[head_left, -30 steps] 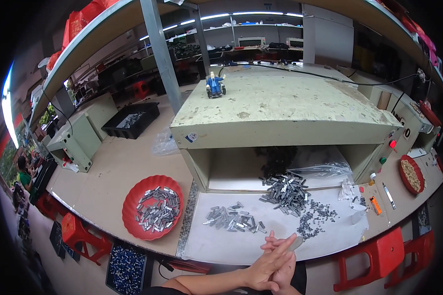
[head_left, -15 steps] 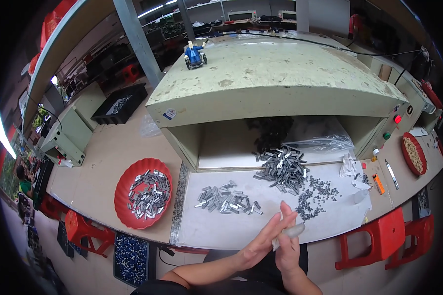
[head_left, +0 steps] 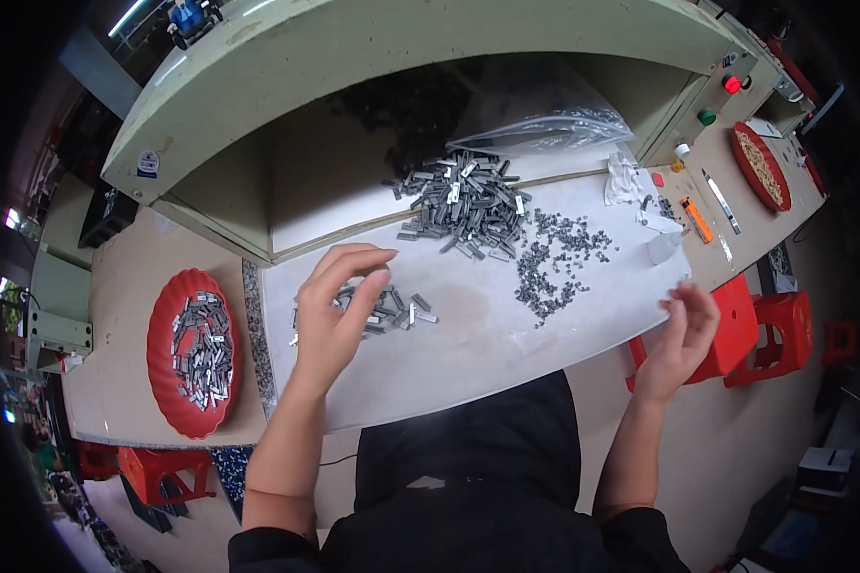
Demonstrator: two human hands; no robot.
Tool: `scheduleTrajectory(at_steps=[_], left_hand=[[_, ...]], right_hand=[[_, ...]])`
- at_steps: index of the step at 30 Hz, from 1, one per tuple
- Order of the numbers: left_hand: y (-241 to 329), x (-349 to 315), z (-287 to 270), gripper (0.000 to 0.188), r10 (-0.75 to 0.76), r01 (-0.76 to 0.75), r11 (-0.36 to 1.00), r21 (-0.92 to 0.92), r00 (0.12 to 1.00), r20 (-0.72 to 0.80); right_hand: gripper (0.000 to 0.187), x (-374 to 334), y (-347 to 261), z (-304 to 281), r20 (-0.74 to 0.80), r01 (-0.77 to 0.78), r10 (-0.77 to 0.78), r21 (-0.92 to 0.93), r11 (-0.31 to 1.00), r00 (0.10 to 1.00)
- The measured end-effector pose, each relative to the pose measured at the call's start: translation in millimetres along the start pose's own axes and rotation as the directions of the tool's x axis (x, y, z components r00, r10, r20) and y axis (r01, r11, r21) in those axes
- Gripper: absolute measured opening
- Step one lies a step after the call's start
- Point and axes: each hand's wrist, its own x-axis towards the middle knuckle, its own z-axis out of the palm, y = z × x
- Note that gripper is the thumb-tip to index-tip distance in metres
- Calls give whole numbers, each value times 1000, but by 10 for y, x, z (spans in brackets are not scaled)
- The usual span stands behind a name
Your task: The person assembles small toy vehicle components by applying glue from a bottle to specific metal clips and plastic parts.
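My left hand (head_left: 333, 320) is over a loose group of small grey bar-shaped pieces (head_left: 389, 310) on white paper. Its thumb and fingers are apart, with nothing seen between them; it partly hides the pieces. Off the table's front edge at the right, my right hand (head_left: 680, 346) is raised with loosely curled fingers, slightly blurred, and shows nothing held. The nearest thing to it is a small translucent bottle (head_left: 664, 248). A larger heap of grey bar-shaped pieces (head_left: 463, 205) lies beyond, beside scattered tiny dark parts (head_left: 554, 263).
A red scalloped bowl (head_left: 161, 353) of grey pieces sits at the left. Behind the heap stands an open-fronted pale green cabinet (head_left: 334, 72), with a clear plastic bag (head_left: 554, 124). Toward the right lie an orange box cutter (head_left: 697, 221), a pen-like tool (head_left: 721, 201) and crumpled tissue (head_left: 624, 180).
My hands, earlier together around a small whitish thing, have parted: left toward the loose pieces, right outward. The whitish thing no longer shows. The view has shifted closer and downward.
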Motion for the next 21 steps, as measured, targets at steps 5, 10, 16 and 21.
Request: scheduleTrajectory(at_steps=[5,10,16,21], left_hand=[[-177,221,317,14,271,-386,833,396,909,316],[-349,429,631,14,378,-546,681,488,833,404],[-359,474,753,12,318,-528,682,506,837,445],[-273,379,656,12,294,-409,805,429,904,311]], right_hand=[[48,365,455,-205,15,-36,41,-226,974,999],[58,445,655,-110,135,-86,156,-417,905,979],[51,548,788,-104,145,15,73,-529,848,987],[40,657,892,-132,156,-49,151,-522,852,976]])
